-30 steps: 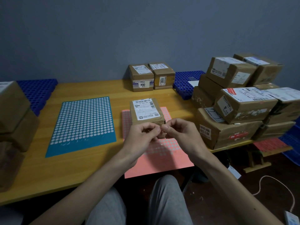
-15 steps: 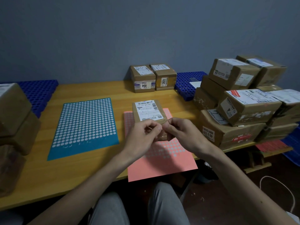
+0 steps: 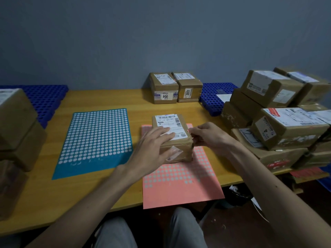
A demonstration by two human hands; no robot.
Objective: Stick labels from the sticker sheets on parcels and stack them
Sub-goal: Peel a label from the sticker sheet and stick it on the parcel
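A small brown parcel (image 3: 176, 151) with a white shipping label lies on the pink sticker sheet (image 3: 180, 187) in the middle of the table. My left hand (image 3: 154, 145) rests flat on the parcel's top and left side, fingers spread. My right hand (image 3: 206, 135) is at the parcel's right top edge, thumb and forefinger pinched on a small pink round sticker (image 3: 188, 130). A blue sticker sheet (image 3: 95, 140) with white dots lies to the left.
A pile of brown parcels (image 3: 283, 126) fills the table's right end. Two small parcels (image 3: 175, 87) stand at the back by the wall. More stacked parcels (image 3: 16, 129) are at the left edge. Blue plastic pallets (image 3: 215, 97) lie behind. The table's front edge runs near my knees.
My hands have parted from in front of the parcel. The left hand has settled flat on the parcel; the right hand has carried the pinched sticker to the parcel's right top edge.
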